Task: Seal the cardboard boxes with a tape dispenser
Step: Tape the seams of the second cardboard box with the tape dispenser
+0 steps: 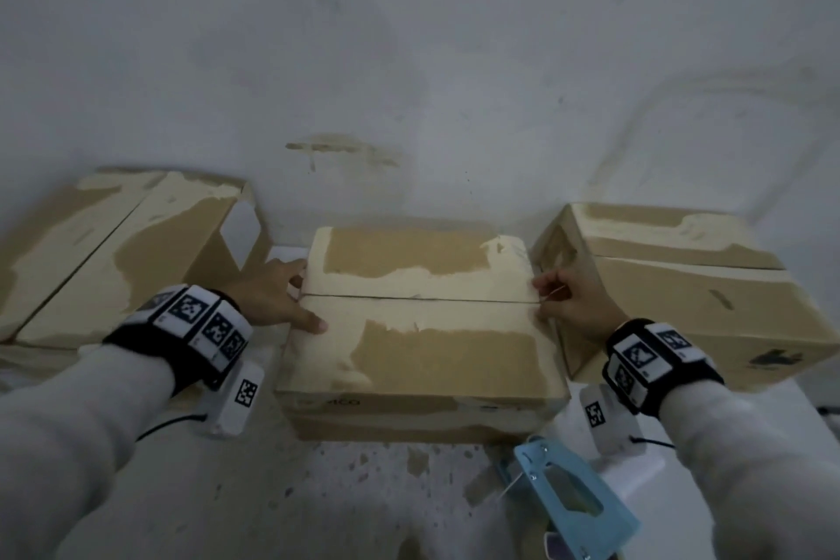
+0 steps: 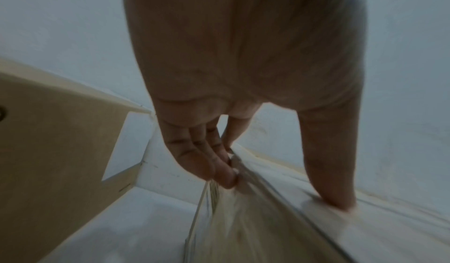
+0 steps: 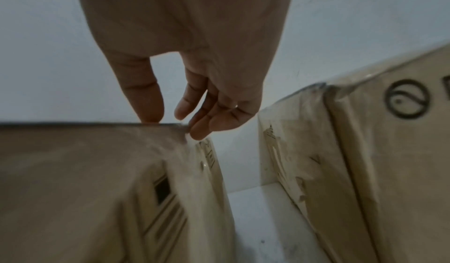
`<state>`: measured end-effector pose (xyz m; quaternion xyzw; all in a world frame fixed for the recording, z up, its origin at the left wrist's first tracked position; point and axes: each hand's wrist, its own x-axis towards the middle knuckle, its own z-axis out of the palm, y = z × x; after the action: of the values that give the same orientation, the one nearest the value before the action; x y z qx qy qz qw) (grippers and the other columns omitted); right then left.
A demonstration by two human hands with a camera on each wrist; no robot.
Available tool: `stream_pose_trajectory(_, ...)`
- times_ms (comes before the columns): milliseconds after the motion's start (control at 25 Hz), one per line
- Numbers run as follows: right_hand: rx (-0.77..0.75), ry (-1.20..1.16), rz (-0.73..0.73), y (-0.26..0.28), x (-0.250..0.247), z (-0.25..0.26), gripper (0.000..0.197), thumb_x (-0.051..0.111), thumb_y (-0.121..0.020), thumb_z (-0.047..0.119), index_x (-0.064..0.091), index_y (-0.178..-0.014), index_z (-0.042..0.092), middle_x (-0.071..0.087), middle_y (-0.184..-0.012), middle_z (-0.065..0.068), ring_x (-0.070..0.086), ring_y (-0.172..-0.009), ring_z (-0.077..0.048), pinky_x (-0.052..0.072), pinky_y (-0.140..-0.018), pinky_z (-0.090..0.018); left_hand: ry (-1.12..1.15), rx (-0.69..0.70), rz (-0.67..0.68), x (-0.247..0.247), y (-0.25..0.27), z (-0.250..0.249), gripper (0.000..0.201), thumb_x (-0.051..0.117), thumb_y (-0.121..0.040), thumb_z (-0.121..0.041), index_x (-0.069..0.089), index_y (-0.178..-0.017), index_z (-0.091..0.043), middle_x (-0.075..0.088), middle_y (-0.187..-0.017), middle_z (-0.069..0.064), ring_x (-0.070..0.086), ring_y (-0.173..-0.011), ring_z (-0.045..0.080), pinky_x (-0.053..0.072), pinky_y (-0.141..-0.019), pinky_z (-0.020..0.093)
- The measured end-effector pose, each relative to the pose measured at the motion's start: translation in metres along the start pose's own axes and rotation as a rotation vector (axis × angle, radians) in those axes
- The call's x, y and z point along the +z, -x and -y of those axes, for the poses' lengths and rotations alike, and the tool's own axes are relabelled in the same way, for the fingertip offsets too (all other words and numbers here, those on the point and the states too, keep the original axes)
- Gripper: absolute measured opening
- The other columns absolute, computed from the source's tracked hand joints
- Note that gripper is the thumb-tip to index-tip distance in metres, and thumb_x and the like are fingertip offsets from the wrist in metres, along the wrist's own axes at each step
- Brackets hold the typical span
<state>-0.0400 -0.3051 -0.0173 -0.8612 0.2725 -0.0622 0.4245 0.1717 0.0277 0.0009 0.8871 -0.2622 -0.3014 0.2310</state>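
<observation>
- Three cardboard boxes sit on a white surface against a white wall. The middle box (image 1: pixel 420 327) has its flaps down, with the seam running left to right across the top.
- The left hand (image 1: pixel 272 300) is at the left end of that seam. In the left wrist view the thumb is straight and pressed flat on the top, while the fingers (image 2: pixel 209 163) bend down over the edge onto the side, so it's bracing more than grabbing.
- The right hand (image 1: pixel 575 300) is at the right end of the seam. In the right wrist view its fingertips (image 3: pixel 202 130) are loosely bent and just touch the top edge and corner, nothing clamped.
- The blue tape dispenser (image 1: pixel 577 500) lies on the surface in front of the middle box, near the right arm, with neither hand on it.
- The left box (image 1: pixel 118 255) and right box (image 1: pixel 691 291) sit on either side, untouched.
</observation>
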Motion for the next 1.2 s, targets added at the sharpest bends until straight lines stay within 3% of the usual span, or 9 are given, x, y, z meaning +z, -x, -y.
stream_pose_trajectory(120, -0.007, 0.034, -0.006, -0.025, -0.003, 0.007, 0.032, 0.067, -0.076, -0.004, 0.059, -0.104, 0.008, 0.054, -0.09, 0.001, 0.051, -0.089, -0.02, 0.041, -0.084, -0.031, -0.037, -0.062, 0.01, -0.007, -0.017, -0.007, 0.1, 0.073, -0.073, -0.049, 0.016, -0.149, -0.018, 0.053, -0.125, 0.012, 0.056, -0.102, 0.026, 0.048, -0.087, 0.035)
stream_pose_trajectory(320, -0.005, 0.094, -0.015, -0.061, -0.003, 0.014, 0.029, 0.061, -0.082, -0.002, 0.058, -0.109, 0.009, 0.053, -0.101, -0.005, 0.05, -0.095, -0.019, 0.036, -0.083, -0.026, -0.068, -0.043, -0.078, -0.025, -0.051, -0.007, 0.072, 0.063, -0.073, -0.057, 0.051, -0.13, -0.014, 0.053, -0.13, 0.009, 0.051, -0.117, 0.026, 0.047, -0.094, 0.038)
stream_pose_trajectory(440, 0.03, 0.053, -0.026, -0.079, -0.001, 0.012, 0.029, 0.057, -0.083, -0.004, 0.057, -0.109, 0.008, 0.053, -0.101, -0.007, 0.049, -0.095, -0.02, 0.038, -0.08, -0.026, 0.0, -0.06, -0.059, -0.026, -0.071, -0.004, 0.048, 0.056, -0.089, -0.041, 0.051, -0.124, -0.008, 0.058, -0.118, 0.013, 0.059, -0.091, 0.027, 0.046, -0.068, 0.03)
stream_pose_trajectory(560, 0.048, 0.009, -0.046, -0.089, 0.001, 0.01, 0.029, 0.054, -0.088, -0.001, 0.055, -0.117, 0.002, 0.053, -0.103, -0.008, 0.049, -0.093, -0.02, 0.039, -0.068, -0.019, 0.037, -0.083, -0.065, -0.027, -0.083, -0.004, 0.046, 0.041, -0.098, -0.035, 0.043, -0.137, -0.009, 0.057, -0.12, 0.01, 0.058, -0.08, 0.021, 0.044, -0.062, 0.025)
stream_pose_trajectory(640, 0.066, 0.002, -0.038, -0.094, 0.002, 0.008, 0.03, 0.051, -0.091, 0.002, 0.053, -0.121, 0.001, 0.051, -0.104, -0.008, 0.049, -0.087, -0.018, 0.04, -0.065, -0.019, 0.084, -0.103, -0.064, -0.029, -0.089, -0.002, 0.052, 0.037, -0.1, -0.034, 0.029, -0.146, -0.011, 0.049, -0.135, 0.012, 0.057, -0.086, 0.023, 0.046, -0.068, 0.028)
stream_pose_trajectory(760, 0.065, 0.032, 0.005, -0.102, 0.0, 0.007, 0.037, 0.051, -0.09, 0.004, 0.053, -0.126, 0.011, 0.049, -0.112, -0.01, 0.049, -0.097, -0.019, 0.04, -0.08, -0.028, 0.071, -0.067, -0.114, -0.036, -0.098, 0.003, 0.066, 0.048, -0.096, -0.029, 0.013, -0.15, -0.014, 0.03, -0.147, 0.014, 0.046, -0.12, 0.031, 0.041, -0.099, 0.039)
stream_pose_trajectory(880, 0.015, 0.13, 0.032, -0.113, -0.001, 0.009, 0.038, 0.051, -0.084, 0.0, 0.061, -0.118, 0.015, 0.046, -0.122, -0.007, 0.042, -0.113, -0.018, 0.031, -0.092, -0.024, 0.071, 0.06, -0.152, -0.04, -0.102, 0.0, 0.059, 0.057, -0.091, -0.015, 0.031, -0.145, -0.018, 0.026, -0.151, 0.008, 0.029, -0.139, 0.025, 0.024, -0.114, 0.035)
stream_pose_trajectory(1000, 0.061, 0.044, 0.077, -0.115, 0.001, 0.015, 0.025, 0.046, -0.082, -0.01, 0.063, -0.09, 0.007, 0.056, -0.1, -0.009, 0.047, -0.1, -0.022, 0.036, -0.08, -0.028, -0.006, 0.106, -0.147, -0.039, -0.103, -0.002, 0.038, 0.053, -0.093, -0.012, 0.053, -0.131, -0.011, 0.05, -0.137, 0.01, 0.045, -0.127, 0.024, 0.032, -0.104, 0.031)
stream_pose_trajectory(1200, 0.088, 0.095, 0.058, -0.107, -0.005, 0.004, 0.023, 0.055, -0.087, 0.005, 0.063, -0.077, 0.024, 0.061, -0.093, -0.008, 0.055, -0.1, -0.033, 0.04, -0.093, -0.043, 0.087, 0.104, -0.23, -0.032, -0.088, 0.007, 0.032, 0.054, -0.094, -0.027, 0.066, -0.109, -0.002, 0.069, -0.106, 0.015, 0.061, -0.088, 0.02, 0.044, -0.079, 0.028)
